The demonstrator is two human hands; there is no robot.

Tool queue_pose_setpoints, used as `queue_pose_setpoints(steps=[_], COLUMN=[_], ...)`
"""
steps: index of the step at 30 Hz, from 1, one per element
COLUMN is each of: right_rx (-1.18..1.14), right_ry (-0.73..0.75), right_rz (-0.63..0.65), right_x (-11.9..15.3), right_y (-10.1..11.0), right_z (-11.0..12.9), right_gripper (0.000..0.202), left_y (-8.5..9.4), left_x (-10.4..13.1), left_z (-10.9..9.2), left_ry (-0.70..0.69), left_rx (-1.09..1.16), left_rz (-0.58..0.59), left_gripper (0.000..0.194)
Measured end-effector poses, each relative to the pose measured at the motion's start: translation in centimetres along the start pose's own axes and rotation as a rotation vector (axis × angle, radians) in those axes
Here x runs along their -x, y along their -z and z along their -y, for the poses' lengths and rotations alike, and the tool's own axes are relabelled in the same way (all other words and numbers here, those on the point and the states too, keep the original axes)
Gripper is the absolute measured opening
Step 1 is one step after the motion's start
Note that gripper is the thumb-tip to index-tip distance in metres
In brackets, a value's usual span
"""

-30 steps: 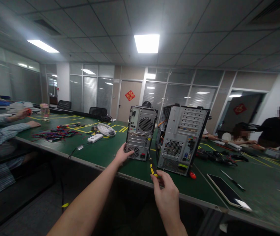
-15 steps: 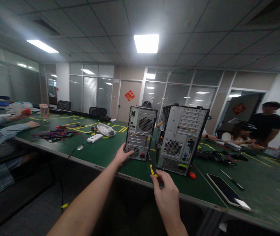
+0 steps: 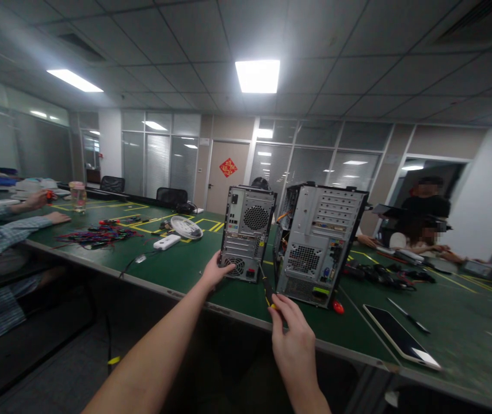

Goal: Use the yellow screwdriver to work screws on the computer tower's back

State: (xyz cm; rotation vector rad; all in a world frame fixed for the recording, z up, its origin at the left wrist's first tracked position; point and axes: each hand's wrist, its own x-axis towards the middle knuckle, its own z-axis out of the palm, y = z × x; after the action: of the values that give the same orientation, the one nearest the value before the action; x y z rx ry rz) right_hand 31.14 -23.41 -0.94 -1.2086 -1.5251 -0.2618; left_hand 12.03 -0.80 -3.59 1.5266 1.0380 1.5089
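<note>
A small computer case (image 3: pixel 249 233) stands upright near the front edge of the green table, its rear panel towards me. My left hand (image 3: pixel 216 271) grips its lower left edge, thumb against the round fan grille. Between the fingertips of my right hand (image 3: pixel 291 325) is the handle of a black and yellow screwdriver (image 3: pixel 267 289). Its shaft points up and away, and the tip is at the lower right edge of the small case. Just right of it stands a larger open computer case (image 3: pixel 320 244).
A phone (image 3: pixel 401 335), a metal tool (image 3: pixel 408 316) and black cables (image 3: pixel 388 275) lie to the right. Left are a white fan (image 3: pixel 186 227), a power strip (image 3: pixel 167 242) and a wire pile (image 3: pixel 96 234). People sit at both sides.
My right hand's fingers have shifted on the screwdriver handle, which has turned and now shows more black. The standing person at the right has moved left. My left hand and both cases have stayed put.
</note>
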Motion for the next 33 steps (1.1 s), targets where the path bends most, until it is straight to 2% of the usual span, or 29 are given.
queue_pose_setpoints(steps=[7, 14, 19, 26, 33], right_rx=[-0.047, 0.008, 0.012, -0.030, 0.022], right_ry=[-0.103, 0.018, 0.012, -0.069, 0.024], right_rz=[0.003, 0.002, 0.018, 0.007, 0.012], right_x=[0.1, 0.1, 0.1, 0.1, 0.1], right_y=[-0.2, 0.0, 0.1, -0.1, -0.1], right_z=[0.2, 0.0, 0.0, 0.2, -0.2], right_gripper=[0.027, 0.027, 0.027, 0.023, 0.026], left_y=[-0.1, -0.1, -0.1, 0.0, -0.1], left_x=[-0.3, -0.3, -0.2, 0.2, 0.2], left_z=[0.5, 0.6, 0.4, -0.4, -0.4], left_ry=[-0.023, -0.018, -0.027, 0.009, -0.010], left_rx=[-0.021, 0.021, 0.004, -0.013, 0.001], left_rz=[-0.004, 0.010, 0.013, 0.009, 0.013], left_gripper=[0.075, 0.075, 0.074, 0.078, 0.076])
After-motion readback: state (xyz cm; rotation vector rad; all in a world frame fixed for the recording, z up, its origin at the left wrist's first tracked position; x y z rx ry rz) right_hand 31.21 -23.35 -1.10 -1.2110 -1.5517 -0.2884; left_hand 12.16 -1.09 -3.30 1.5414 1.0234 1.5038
